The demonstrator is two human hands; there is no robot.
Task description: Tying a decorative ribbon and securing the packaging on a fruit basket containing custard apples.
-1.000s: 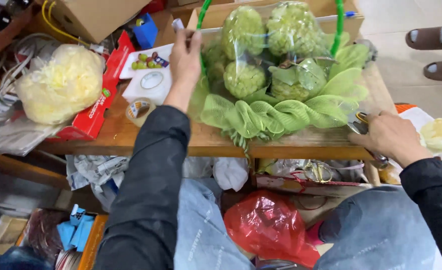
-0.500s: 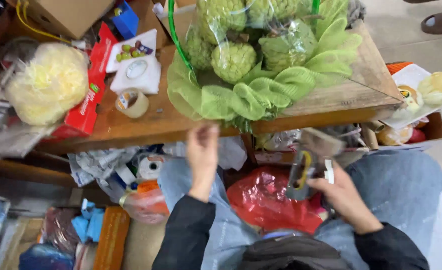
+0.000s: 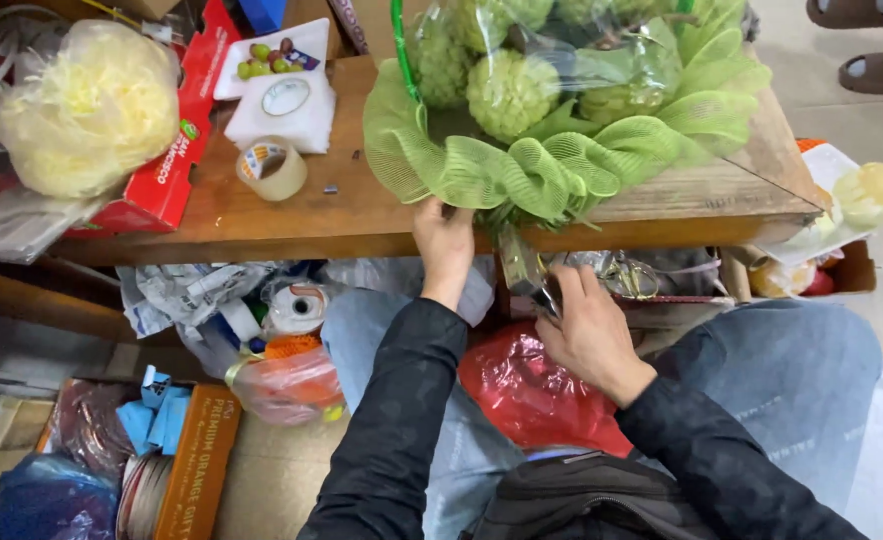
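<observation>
Head view, left hand [image 3: 445, 243] gripping green mesh ruffle [image 3: 522, 170], right hand [image 3: 587, 325] just below, holding scissors [image 3: 547, 290]

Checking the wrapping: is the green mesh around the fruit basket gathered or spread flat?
Gathered. The green mesh bunches into ruffled folds along the table edge, where the left hand touches it.

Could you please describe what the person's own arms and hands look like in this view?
Both arms are covered to the wrist by long, dark, near-black sleeves with a faint speckled texture. The left hand and the right hand are bare: no gloves, and no rings or watch can be made out. Fingers are uncovered. No cables or markings show on the sleeves.
</observation>
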